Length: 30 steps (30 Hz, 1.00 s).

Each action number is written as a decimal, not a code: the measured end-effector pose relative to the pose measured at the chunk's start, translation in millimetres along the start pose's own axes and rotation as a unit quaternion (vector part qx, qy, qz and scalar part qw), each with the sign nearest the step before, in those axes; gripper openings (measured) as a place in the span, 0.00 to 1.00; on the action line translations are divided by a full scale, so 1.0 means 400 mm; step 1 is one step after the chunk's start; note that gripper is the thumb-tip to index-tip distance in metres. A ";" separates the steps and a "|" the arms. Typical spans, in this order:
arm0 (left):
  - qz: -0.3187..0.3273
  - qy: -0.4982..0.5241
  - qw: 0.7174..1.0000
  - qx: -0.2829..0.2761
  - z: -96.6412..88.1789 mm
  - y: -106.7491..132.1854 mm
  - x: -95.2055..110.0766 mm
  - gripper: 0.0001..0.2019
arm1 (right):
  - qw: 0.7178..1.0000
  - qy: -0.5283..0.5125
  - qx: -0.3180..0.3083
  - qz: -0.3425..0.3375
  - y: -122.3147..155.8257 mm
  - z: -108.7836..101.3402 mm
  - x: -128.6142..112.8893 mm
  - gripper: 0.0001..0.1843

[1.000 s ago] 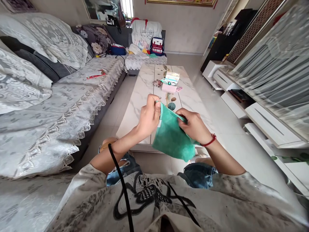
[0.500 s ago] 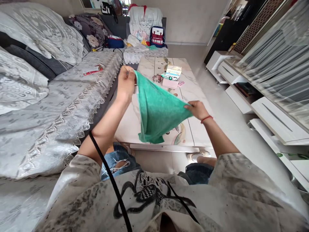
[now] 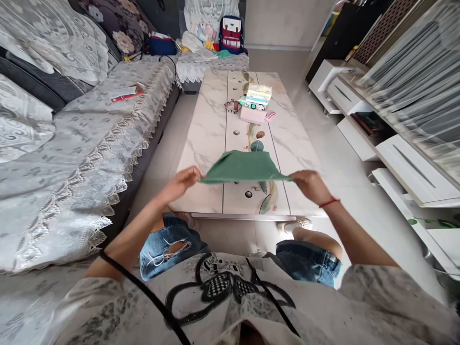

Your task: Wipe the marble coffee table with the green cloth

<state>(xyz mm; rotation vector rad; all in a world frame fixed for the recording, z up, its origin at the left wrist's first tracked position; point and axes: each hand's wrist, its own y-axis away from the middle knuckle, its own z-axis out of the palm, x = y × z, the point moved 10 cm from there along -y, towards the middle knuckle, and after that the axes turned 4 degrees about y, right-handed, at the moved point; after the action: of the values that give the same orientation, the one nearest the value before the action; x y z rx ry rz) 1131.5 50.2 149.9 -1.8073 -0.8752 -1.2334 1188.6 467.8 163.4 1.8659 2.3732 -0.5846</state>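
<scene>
A green cloth towel (image 3: 246, 166) is stretched taut between my two hands over the near half of the marble-patterned coffee table (image 3: 201, 196). My left hand (image 3: 185, 179) pinches its left near corner, while my right hand (image 3: 309, 184), with a red string on the wrist, grips the right near corner. The towel's far edge spreads away from me, narrower than the pulled near edge. Whether that far edge touches the tabletop, I cannot tell.
Toward the table's far half stand a stacked tissue box (image 3: 258, 96) and a pink box (image 3: 253, 115). A lace-covered sofa (image 3: 93, 158) runs along the left. White TV cabinets (image 3: 409, 163) line the right. A backpack (image 3: 231, 34) sits at the back.
Both hands have come down, the left most of all, and stand farther apart. The towel went from hanging in a slanted fold to stretched level and nearly flat.
</scene>
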 end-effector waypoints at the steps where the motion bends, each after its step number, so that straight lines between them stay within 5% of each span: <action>1: -0.039 -0.010 0.999 -0.023 0.031 0.049 -0.064 0.26 | 0.999 0.009 -0.040 -0.001 0.043 0.071 0.004 0.17; 4: -0.131 0.003 0.988 -0.079 0.099 0.162 -0.215 0.25 | 0.988 0.012 -0.152 -0.018 0.135 0.233 0.019 0.20; 7: -0.176 0.059 0.979 -0.079 0.101 0.149 -0.296 0.26 | 0.978 -0.034 -0.203 -0.026 0.099 0.284 0.054 0.20; 12: -0.225 0.111 0.963 -0.102 0.090 -0.114 -0.347 0.32 | 0.983 0.014 -0.174 0.059 -0.231 0.250 0.181 0.19; 17: -0.255 0.054 0.957 -0.127 0.156 -0.363 -0.399 0.18 | 0.966 0.115 -0.200 0.115 -0.460 0.311 0.250 0.20; 21: -0.240 -0.010 0.964 -0.115 0.193 -0.454 -0.460 0.05 | 0.960 0.135 -0.203 0.140 -0.464 0.399 0.280 0.19; 30: -0.130 -0.279 0.947 -0.090 0.208 -0.511 -0.478 0.44 | 0.958 0.141 -0.176 0.176 -0.403 0.466 0.306 0.20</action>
<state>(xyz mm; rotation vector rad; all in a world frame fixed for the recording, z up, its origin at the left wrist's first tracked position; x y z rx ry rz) 934.9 197.1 -8.4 -2.3004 -1.3887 -0.9851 970.3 487.6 -3.0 2.2282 2.0269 0.1344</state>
